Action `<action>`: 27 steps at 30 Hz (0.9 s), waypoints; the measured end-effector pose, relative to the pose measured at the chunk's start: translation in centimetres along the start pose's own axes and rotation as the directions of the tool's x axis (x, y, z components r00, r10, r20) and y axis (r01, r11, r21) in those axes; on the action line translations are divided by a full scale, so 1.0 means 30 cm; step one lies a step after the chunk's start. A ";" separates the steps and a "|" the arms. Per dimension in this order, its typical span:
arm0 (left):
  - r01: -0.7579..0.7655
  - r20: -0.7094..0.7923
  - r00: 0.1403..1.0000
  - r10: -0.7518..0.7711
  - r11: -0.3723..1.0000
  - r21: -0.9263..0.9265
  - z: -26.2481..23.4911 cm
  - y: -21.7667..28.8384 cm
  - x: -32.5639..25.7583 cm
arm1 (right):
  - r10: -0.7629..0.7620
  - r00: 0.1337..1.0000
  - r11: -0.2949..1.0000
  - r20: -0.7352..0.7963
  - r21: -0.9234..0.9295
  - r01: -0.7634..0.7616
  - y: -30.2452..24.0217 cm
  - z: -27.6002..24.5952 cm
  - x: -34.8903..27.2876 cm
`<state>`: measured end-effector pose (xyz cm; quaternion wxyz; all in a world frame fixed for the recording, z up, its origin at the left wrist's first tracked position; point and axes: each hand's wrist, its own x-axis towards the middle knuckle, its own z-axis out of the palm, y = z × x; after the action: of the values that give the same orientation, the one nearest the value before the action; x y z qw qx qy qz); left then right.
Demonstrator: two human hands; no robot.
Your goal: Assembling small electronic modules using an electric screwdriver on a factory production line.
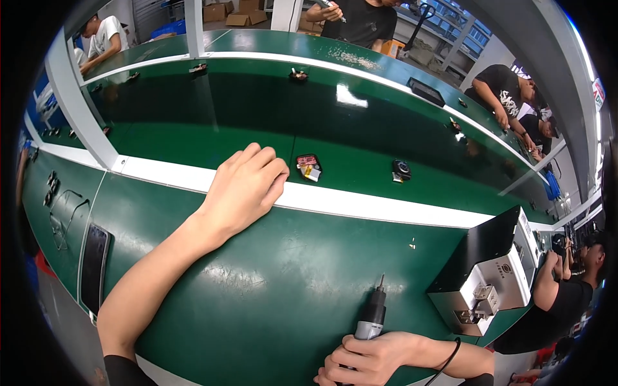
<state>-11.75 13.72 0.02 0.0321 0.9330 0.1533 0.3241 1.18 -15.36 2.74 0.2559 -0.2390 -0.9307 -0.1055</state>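
Observation:
My left hand (250, 183) rests on the white rail (347, 204) at the far edge of the bench, its fingers curled together. I see nothing in it, though the fingertips are turned away. Just right of it, on the green conveyor belt beyond the rail, lies a small open device (309, 167) with a red board and a silvery, yellow-marked part. Farther right on the belt sits a small black device (401, 170) with a round lens-like front. At the near edge, my right hand (370, 360) is wrapped round an electric screwdriver (371, 320), its bit pointing away from me.
A metal screw-feeder-like box (489, 270) stands at the right of the bench (270, 302), near tiny loose pieces (412, 243). At left lie a phone (95, 264) and glasses (67, 215). A white post (84, 112) rises from the rail. Several people sit across and to the right.

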 end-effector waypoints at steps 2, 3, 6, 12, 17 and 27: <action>0.000 0.007 1.000 0.000 1.000 0.014 -0.001 0.006 -0.009 | 0.033 0.999 0.999 -0.012 0.001 -0.033 -0.007 0.001 -0.001; -0.011 0.005 1.000 0.011 1.000 0.025 0.003 0.008 -0.012 | 0.033 0.999 0.999 -0.012 0.009 -0.033 -0.004 0.006 -0.002; -0.006 0.030 1.000 0.005 0.999 0.036 -0.003 0.000 -0.022 | 0.092 0.996 0.995 -0.002 0.043 -0.091 0.002 0.018 0.006; 0.006 0.053 0.999 -0.007 1.000 0.014 -0.001 -0.007 -0.029 | 0.122 0.993 0.992 0.008 0.030 -0.122 0.001 0.017 0.018; 0.018 0.061 0.998 -0.017 1.000 -0.022 -0.001 -0.002 -0.025 | 0.123 0.992 0.992 -0.001 0.019 -0.123 0.001 0.021 0.013; 0.023 0.074 0.997 -0.020 0.999 -0.030 -0.001 -0.004 -0.023 | 0.139 0.990 0.990 -0.004 0.020 -0.139 0.001 0.025 0.006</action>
<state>-12.33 13.62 -0.38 0.0557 0.9420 0.1570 0.2914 0.74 -15.03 2.19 0.2675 -0.3004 -0.9121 -0.0789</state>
